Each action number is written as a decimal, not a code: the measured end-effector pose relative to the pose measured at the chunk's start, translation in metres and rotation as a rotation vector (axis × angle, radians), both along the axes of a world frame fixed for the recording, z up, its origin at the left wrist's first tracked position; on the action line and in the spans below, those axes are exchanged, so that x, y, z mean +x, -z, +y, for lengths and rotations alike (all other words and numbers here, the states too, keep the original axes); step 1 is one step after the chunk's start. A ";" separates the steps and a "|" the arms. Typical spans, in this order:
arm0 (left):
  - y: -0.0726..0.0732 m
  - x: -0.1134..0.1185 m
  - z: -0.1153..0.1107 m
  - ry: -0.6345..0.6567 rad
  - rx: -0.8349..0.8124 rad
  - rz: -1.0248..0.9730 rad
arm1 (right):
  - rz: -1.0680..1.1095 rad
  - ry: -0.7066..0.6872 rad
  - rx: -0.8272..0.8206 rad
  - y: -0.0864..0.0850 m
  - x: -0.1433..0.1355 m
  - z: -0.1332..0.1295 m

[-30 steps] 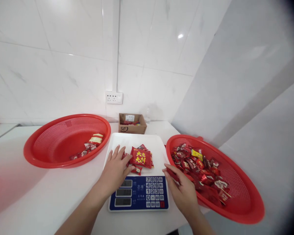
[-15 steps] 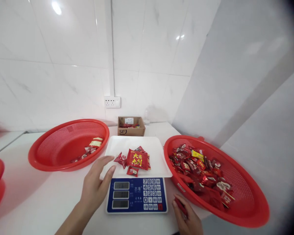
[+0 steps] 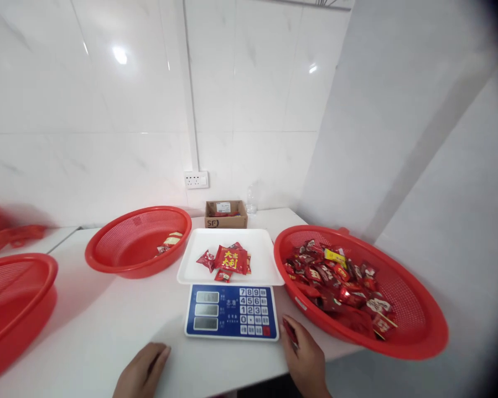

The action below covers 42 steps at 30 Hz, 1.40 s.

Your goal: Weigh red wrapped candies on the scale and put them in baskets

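Observation:
My left hand [image 3: 141,369] is low over the white table, left of the scale's front, its thumb and fingers near each other; whether it holds anything is hidden. Between thumb and fingers of my right hand [image 3: 305,354] is a small red packet [image 3: 290,333], beside the scale's right corner. The scale [image 3: 231,311] has a blue keypad and three displays. On its white tray [image 3: 193,260] lie a large red packet [image 3: 231,260] with gold characters and several smaller ones around it, including a twisted red sweet [image 3: 206,260].
At the right, a red basket [image 3: 413,298] holds many wrapped sweets. Another red basket [image 3: 124,237] with a few packets stands left of the tray; a third [image 3: 16,298] is at the left edge. Behind are a cardboard box [image 3: 226,222] and a clear bottle [image 3: 252,200].
My left hand has moved down and away from the tray, its fingers closer together. My right hand still holds the red packet. The view has shifted, showing more of the left basket.

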State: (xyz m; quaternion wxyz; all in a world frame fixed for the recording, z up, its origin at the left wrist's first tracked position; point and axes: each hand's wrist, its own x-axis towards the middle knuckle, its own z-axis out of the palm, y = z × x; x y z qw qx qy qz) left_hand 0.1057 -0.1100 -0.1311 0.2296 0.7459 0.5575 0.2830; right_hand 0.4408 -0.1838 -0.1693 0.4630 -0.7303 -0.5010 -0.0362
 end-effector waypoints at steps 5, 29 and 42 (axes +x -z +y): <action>-0.014 0.005 0.004 0.008 -0.001 0.062 | -0.148 -0.023 0.009 0.001 -0.001 -0.001; -0.010 0.011 -0.007 -0.059 0.186 0.280 | -0.165 -0.132 0.100 0.003 -0.001 -0.001; -0.014 0.018 -0.008 -0.139 0.177 0.313 | -0.165 -0.193 0.183 0.008 0.001 -0.004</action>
